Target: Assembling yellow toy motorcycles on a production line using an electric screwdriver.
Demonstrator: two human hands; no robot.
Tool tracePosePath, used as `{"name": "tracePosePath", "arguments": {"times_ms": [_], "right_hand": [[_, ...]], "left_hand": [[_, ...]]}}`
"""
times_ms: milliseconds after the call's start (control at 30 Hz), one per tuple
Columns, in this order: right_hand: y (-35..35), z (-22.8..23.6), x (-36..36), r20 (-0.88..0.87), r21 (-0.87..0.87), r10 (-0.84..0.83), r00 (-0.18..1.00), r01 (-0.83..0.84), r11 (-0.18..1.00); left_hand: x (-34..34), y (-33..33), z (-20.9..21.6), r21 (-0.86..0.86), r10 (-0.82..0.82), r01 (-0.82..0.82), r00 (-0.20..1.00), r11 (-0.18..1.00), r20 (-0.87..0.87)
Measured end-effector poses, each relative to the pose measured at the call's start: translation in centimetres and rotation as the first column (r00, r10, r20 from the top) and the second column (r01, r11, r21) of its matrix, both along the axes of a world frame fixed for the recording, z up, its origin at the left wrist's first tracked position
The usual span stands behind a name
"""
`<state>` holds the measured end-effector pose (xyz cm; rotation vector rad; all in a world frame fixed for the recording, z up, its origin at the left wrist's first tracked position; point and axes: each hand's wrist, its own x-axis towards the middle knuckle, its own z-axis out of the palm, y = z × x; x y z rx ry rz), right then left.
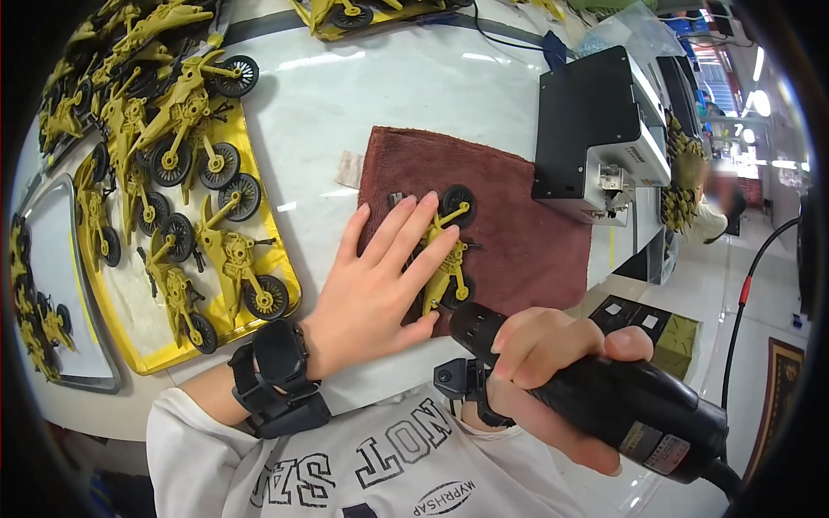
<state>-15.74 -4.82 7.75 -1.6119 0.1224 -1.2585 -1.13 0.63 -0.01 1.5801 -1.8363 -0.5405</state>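
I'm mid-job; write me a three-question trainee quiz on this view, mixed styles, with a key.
1. Which hand grips the black handheld tool?
2. True or false: the small yellow motorbike under the fingers of the left hand lies on the dark red cloth.
3. Where does the boxy black-and-silver machine stand? (a) Left of the cloth; (b) by the cloth's right edge; (c) under the left hand.

Key: 1, the right hand; 2, true; 3, b.
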Motion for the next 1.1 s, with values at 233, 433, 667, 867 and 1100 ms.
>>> {"name": "tracePosePath", "arguments": {"times_ms": [233,433,667,867,1100], "right_hand": [[-1.2,-1.3,0.7,-0.039,-0.055,0.059,0.997,-0.061,0.997],[-0.3,-0.9,1.4,-0.117,0.068,-0.048,0.992,0.056,0.996],[-0.6,0.0,-0.3,0.089,0.074,-0.171,0.981,0.165,0.984],[-9.9,9.2,-5.9,0.127,0.029,-0.646,0.753,0.648,0.761],[-18.0,6.5,-6.5,-0.133,0.140,-0.697,0.705,0.709,0.691]], "left_hand": [[0.0,0.1,-0.5,-0.009,0.021,-0.021,0.999,1.000,0.028],[-0.1,-0.2,-0.2,-0.029,0.019,-0.017,0.998,0.999,0.067],[-0.1,0.1,-0.6,0.003,0.018,-0.018,0.997,1.000,0.069],[-0.5,-0.5,0.2,0.027,-0.017,0.015,0.997,1.000,0.075],[0.0,-0.5,0.4,0.076,-0.035,0.028,0.995,0.997,0.088]]}}
